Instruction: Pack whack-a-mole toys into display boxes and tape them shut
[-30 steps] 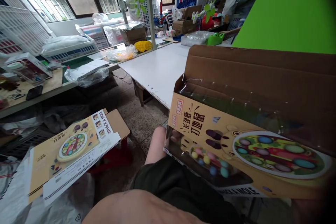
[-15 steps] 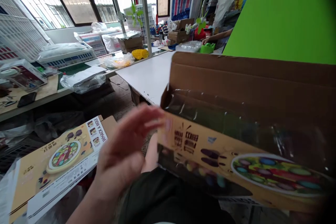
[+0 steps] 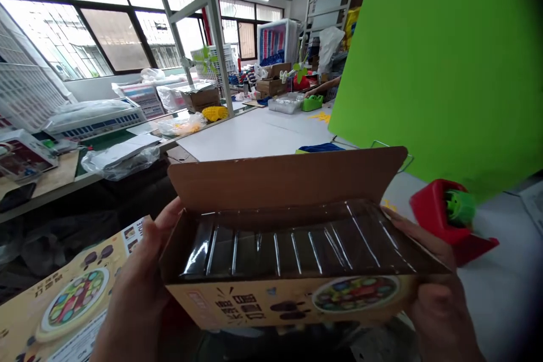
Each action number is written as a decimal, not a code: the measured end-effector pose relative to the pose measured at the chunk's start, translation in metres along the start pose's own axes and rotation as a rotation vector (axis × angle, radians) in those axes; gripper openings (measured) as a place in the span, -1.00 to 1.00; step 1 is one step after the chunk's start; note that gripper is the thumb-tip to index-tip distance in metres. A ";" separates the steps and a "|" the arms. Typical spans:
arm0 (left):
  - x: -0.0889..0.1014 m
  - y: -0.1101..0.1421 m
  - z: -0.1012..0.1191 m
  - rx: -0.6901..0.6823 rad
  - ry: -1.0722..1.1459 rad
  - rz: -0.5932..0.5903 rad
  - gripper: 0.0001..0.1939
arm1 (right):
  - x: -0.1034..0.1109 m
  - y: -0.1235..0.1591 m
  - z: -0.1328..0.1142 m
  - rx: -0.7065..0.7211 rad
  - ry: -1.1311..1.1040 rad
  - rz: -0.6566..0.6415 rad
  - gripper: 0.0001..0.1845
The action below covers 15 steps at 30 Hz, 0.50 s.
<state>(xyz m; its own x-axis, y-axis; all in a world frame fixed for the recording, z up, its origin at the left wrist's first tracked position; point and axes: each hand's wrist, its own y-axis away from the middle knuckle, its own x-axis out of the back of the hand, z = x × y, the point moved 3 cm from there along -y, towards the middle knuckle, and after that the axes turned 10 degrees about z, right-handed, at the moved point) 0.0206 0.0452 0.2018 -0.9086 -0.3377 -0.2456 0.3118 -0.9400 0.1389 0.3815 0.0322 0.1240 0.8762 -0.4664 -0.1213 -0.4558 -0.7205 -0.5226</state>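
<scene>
Both hands are now clamped on the toy box [image 3: 292, 260]: left hand [image 3: 136, 283] gripping its left end, free half a second ago; right hand [image 3: 436, 294] gripping the right end. Box is levelled, flap up, before the white surface [image 3: 254, 138]. Flat printed cartons [image 3: 63, 305] lie left.

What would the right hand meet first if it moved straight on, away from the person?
Probably the red tape dispenser, which stands on the white table just beyond the right hand. That hand holds the toy box. Depth is unclear, so it might pass beside it.
</scene>
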 end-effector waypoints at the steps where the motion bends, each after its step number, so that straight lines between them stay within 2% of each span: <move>1: 0.002 0.004 0.001 -0.003 -0.043 0.006 -0.31 | 0.001 -0.002 0.001 -0.002 0.007 -0.004 -0.35; 3: 0.004 0.010 0.000 0.035 -0.094 0.020 -0.35 | 0.001 -0.005 0.000 -0.006 0.032 0.012 -0.35; 5: -0.001 0.010 -0.002 0.105 -0.079 -0.009 -0.27 | -0.001 -0.007 -0.004 -0.016 0.043 0.036 -0.36; 9: -0.025 0.004 0.001 0.151 -0.027 -0.169 -0.03 | -0.005 -0.014 -0.015 -0.004 0.023 0.061 -0.43; 12: -0.043 0.001 0.004 0.155 -0.024 -0.284 -0.07 | -0.001 -0.019 -0.022 0.057 0.045 0.149 -0.54; 15: -0.047 -0.006 0.005 0.109 -0.070 -0.320 -0.19 | 0.005 -0.017 -0.028 0.146 0.069 0.203 -0.75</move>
<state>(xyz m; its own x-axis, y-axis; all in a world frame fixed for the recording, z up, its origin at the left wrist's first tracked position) 0.0606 0.0669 0.2171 -0.9737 -0.0185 -0.2272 -0.0206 -0.9855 0.1684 0.3887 0.0277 0.1560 0.7538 -0.6317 -0.1808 -0.5896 -0.5288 -0.6106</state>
